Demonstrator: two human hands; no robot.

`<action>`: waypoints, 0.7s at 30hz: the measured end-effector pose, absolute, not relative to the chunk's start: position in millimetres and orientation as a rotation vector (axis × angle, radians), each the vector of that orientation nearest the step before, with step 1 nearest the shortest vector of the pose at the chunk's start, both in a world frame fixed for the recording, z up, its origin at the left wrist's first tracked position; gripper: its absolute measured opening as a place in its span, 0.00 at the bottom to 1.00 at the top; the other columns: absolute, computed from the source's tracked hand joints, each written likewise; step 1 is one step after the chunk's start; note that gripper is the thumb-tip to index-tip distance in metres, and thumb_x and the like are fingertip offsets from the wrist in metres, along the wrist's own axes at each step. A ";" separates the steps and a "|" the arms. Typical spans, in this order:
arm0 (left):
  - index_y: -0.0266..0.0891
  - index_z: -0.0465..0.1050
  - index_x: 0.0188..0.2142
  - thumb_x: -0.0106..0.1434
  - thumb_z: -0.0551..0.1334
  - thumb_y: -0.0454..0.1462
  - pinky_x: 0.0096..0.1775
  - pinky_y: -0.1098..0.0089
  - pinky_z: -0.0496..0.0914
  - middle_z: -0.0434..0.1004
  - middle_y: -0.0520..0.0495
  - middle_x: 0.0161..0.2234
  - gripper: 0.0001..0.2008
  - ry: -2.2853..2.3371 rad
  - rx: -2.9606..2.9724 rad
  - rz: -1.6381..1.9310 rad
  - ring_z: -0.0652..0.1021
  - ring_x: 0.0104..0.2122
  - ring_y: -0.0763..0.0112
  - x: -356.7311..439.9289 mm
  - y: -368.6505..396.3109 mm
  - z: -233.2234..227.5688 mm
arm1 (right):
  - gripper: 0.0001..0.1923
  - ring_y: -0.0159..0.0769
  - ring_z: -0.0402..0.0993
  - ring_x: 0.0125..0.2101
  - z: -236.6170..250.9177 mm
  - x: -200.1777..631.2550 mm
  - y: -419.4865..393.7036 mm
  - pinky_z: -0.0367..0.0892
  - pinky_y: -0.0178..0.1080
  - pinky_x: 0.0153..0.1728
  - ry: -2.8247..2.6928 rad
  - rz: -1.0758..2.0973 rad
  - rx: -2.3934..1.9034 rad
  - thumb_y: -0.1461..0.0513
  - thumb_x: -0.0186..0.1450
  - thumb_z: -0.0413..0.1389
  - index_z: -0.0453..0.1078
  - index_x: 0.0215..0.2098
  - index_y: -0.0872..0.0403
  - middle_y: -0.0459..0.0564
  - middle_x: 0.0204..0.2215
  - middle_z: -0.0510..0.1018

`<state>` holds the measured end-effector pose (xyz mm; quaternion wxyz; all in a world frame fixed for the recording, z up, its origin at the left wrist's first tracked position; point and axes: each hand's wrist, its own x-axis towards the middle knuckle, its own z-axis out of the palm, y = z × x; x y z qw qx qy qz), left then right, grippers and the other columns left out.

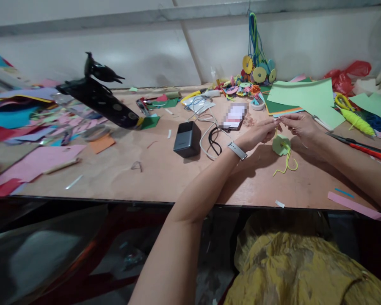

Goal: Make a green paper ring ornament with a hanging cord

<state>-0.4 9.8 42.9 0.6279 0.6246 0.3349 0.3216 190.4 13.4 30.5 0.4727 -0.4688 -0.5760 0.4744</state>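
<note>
My left hand, with a light watch strap on its wrist, and my right hand meet above the right part of the table. Thumb and fingers of both are pinched together, tip to tip. What the right fingertips hold is too small to make out. Just below them is a pale green scalloped paper disc. Bright yellow yarn passes at its middle and trails in loose ends toward me. A short yellowish strand runs from the disc up to my left fingers.
A phone, cables and a dark power bank lie left of my hands. Scissors, yellow yarn and green paper sheets are at right. Paper discs on cords hang behind. A black bird-topped object stands left.
</note>
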 end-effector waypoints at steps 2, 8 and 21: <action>0.36 0.72 0.33 0.78 0.57 0.39 0.22 0.75 0.48 0.53 0.58 0.19 0.16 0.772 1.404 0.727 0.56 0.18 0.81 0.5 8.8 43.3 | 0.14 0.29 0.62 0.25 31.2 191.1 12.7 0.56 0.37 0.28 -1.414 1.185 -1.151 0.51 0.61 0.72 0.82 0.35 0.52 0.44 0.26 0.78; 0.38 0.65 0.28 0.79 0.54 0.43 0.20 0.77 0.48 0.50 0.59 0.19 0.22 0.722 1.263 0.728 0.53 0.17 0.82 2.9 12.1 38.0 | 0.09 0.28 0.63 0.24 27.2 189.4 16.1 0.58 0.36 0.26 -1.319 1.241 -1.143 0.55 0.61 0.71 0.83 0.35 0.51 0.43 0.27 0.79; 0.38 0.62 0.28 0.80 0.52 0.37 0.20 0.79 0.47 0.51 0.61 0.18 0.20 0.716 1.041 0.825 0.51 0.16 0.83 13.1 10.3 36.8 | 0.10 0.28 0.66 0.24 18.5 187.2 19.3 0.63 0.35 0.27 -1.217 1.222 -1.097 0.54 0.61 0.71 0.82 0.37 0.50 0.44 0.30 0.81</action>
